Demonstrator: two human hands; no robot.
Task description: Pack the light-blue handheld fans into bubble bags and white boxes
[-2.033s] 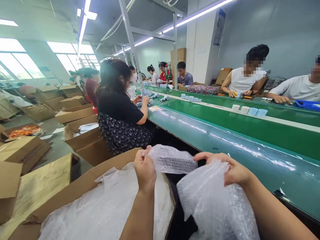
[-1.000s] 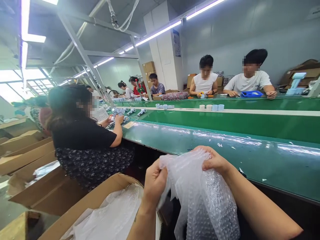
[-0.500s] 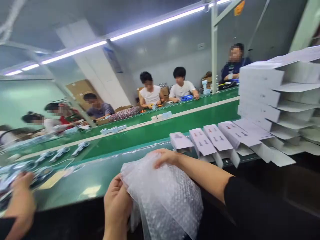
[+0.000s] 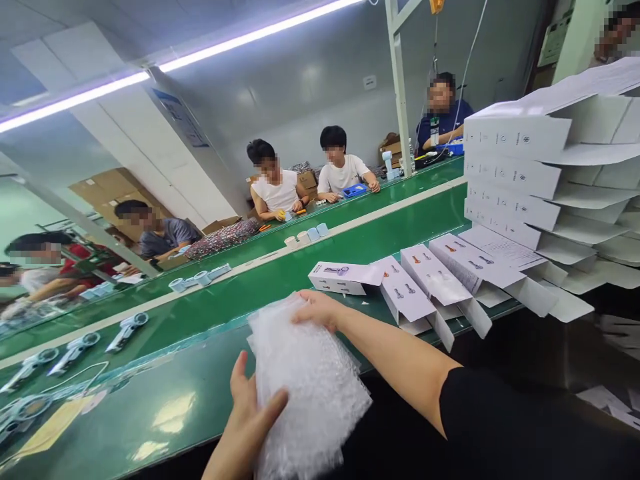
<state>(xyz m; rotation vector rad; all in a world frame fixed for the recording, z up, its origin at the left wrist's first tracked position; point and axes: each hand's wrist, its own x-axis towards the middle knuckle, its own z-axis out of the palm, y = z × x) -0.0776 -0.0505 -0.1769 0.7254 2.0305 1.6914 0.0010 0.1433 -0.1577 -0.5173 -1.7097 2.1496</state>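
Observation:
A stack of clear bubble-wrap bags (image 4: 310,393) hangs in front of me over the near edge of the bench. My right hand (image 4: 317,311) pinches its top edge, fingers closed on the plastic. Around the lower left side is my left hand (image 4: 253,413), its thumb across the front and its other fingers partly hidden behind the wrap. Just beyond my right hand, a small printed carton (image 4: 345,277) lies on the green bench (image 4: 170,407).
Open-flapped cartons (image 4: 407,290) line the bench at right, beside a tall stack of white cartons (image 4: 515,147). Handheld fans (image 4: 127,331) lie on the green belt (image 4: 240,293) at left. Several co-workers sit across the line, one in a white shirt (image 4: 347,177).
The view has swung right, and a co-worker's hand at left has left it. The bubble wrap now hangs narrower and straighter. My left hand has shifted from pinching its edge to gripping its side.

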